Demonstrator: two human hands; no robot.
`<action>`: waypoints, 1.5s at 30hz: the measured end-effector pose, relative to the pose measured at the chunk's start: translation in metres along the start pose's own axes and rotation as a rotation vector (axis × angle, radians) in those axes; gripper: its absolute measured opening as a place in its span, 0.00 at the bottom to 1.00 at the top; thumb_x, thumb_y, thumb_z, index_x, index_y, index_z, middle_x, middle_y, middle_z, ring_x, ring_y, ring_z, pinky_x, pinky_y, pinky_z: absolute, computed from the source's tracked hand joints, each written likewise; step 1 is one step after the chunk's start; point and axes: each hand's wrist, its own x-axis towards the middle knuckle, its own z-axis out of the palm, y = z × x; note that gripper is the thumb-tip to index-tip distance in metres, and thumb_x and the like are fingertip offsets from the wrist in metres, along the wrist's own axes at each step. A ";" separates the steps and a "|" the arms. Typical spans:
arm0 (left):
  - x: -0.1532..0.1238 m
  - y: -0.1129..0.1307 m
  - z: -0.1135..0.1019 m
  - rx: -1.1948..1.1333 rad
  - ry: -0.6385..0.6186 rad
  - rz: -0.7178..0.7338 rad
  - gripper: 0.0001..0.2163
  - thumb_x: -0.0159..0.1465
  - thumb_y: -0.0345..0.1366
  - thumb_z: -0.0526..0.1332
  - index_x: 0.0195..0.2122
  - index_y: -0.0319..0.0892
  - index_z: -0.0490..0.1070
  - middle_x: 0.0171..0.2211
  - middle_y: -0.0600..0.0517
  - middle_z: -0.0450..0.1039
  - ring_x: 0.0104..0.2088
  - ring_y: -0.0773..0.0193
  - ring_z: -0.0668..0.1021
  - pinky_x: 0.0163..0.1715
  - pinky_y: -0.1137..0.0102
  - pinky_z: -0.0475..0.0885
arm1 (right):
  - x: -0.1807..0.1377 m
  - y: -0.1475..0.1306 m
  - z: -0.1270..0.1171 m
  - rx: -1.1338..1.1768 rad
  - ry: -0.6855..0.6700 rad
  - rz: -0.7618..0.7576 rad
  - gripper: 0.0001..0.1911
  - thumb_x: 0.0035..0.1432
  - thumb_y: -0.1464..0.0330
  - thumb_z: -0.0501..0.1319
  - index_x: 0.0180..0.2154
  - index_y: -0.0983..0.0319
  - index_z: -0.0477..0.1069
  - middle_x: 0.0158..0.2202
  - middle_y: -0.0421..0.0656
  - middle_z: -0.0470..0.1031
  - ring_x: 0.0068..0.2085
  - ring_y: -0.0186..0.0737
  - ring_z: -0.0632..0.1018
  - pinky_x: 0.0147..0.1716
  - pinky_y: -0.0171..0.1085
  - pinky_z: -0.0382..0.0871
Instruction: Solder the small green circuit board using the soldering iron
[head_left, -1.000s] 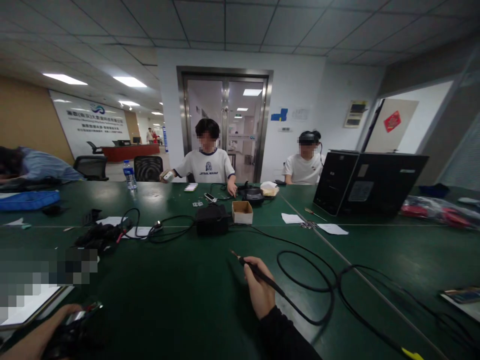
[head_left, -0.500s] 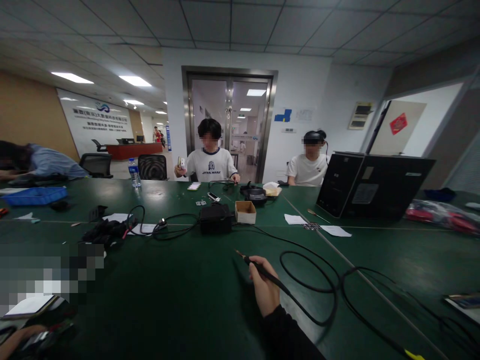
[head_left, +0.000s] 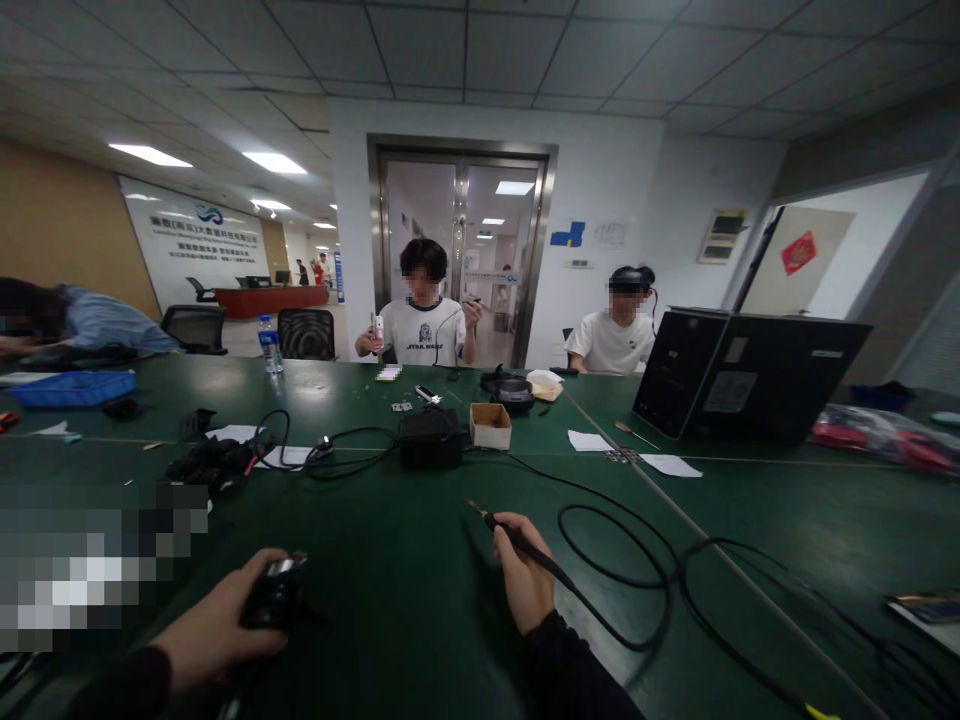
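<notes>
Toward the near edge of the tabletop, my left hand is wrapped around a small black device with a silvery top. Farther in, a black box sits just beside a small open carton. Nearer me, my right hand grips a soldering iron like a pen, tip toward the far edge; its black cable loops across the tabletop's right part.

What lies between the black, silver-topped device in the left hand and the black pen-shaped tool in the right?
In the head view, only green tabletop shows between the device and the tool.
</notes>
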 end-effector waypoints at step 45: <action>0.124 0.145 0.149 -0.048 -0.104 0.270 0.25 0.64 0.52 0.45 0.46 0.45 0.75 0.51 0.45 0.75 0.54 0.50 0.73 0.55 0.61 0.63 | 0.000 -0.006 -0.002 -0.062 -0.028 -0.109 0.08 0.56 0.64 0.60 0.35 0.61 0.75 0.33 0.43 0.77 0.34 0.43 0.77 0.34 0.37 0.71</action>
